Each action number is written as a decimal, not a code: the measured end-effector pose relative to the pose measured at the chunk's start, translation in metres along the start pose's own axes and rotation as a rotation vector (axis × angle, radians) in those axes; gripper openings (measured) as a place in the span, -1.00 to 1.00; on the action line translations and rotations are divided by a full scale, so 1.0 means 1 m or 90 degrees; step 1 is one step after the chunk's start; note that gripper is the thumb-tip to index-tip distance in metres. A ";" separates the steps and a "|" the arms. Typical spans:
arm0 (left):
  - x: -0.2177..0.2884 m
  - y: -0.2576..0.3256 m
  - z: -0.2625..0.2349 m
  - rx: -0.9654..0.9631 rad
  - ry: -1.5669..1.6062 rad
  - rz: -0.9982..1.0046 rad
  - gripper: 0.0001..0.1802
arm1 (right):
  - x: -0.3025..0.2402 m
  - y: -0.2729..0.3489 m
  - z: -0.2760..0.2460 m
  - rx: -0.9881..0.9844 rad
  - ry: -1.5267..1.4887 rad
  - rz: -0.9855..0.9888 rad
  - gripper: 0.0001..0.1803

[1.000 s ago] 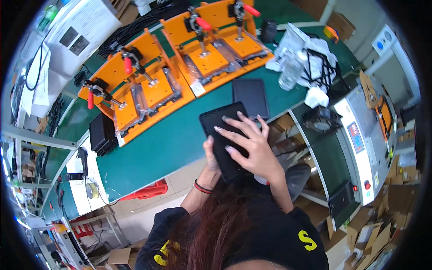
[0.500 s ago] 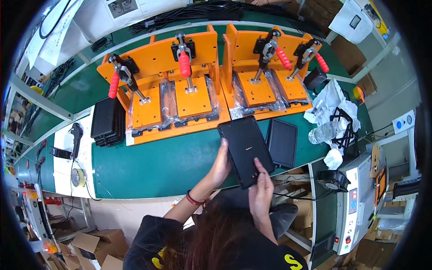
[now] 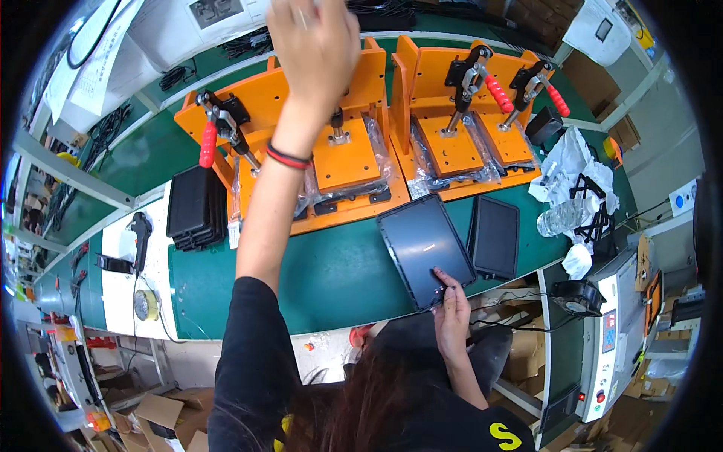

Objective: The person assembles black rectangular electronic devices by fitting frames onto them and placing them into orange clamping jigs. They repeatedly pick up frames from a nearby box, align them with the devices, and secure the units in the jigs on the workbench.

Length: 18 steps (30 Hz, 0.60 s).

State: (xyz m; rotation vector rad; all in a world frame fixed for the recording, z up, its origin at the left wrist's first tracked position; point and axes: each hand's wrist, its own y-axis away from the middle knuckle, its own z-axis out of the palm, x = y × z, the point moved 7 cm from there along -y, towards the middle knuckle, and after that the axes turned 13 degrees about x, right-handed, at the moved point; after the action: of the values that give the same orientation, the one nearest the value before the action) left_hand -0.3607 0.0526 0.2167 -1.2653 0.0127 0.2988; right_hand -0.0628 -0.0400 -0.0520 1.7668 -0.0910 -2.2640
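Note:
A dark flat rectangular panel [image 3: 423, 242] lies on the green table [image 3: 331, 279] in front of me. My right hand [image 3: 450, 303] grips its near corner, thumb on top. My left hand [image 3: 315, 47] is raised far forward, over the left orange clamp fixture [image 3: 343, 154] and near the top rim. I see its back, and the fingertips are blurred, so I cannot tell if it holds anything. A red and black band sits on that wrist. A second dark panel [image 3: 494, 237] lies just right of the first.
A second orange fixture [image 3: 459, 143] with red-handled toggle clamps [image 3: 497, 92] stands at the back right. To the left are a stack of black panels [image 3: 194, 209], a white mat [image 3: 135, 282] and a tape roll [image 3: 144, 304]. Crumpled plastic and a bottle [image 3: 561, 220] lie at the right.
My left hand has let go of the panel and swung up and forward over the orange fixture. The panel now rests on the table with only my right hand on it.

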 end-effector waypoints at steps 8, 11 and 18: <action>-0.068 0.013 0.092 -0.533 0.159 -0.226 -0.34 | 0.024 -0.013 0.052 -0.120 0.114 -0.065 -0.66; -0.034 -0.025 -0.026 -0.164 0.288 -0.251 -0.81 | 0.018 -0.014 0.055 -0.107 0.093 -0.079 -0.65; 0.037 0.151 -0.178 -0.674 0.105 -0.177 -0.68 | 0.010 -0.007 0.004 -0.071 0.156 -0.066 -0.68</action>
State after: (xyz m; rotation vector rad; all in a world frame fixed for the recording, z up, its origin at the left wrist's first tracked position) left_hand -0.3320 -0.0660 0.0140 -2.3114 -0.2035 -0.0759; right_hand -0.0697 -0.0367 -0.0621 2.0130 0.1745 -2.0549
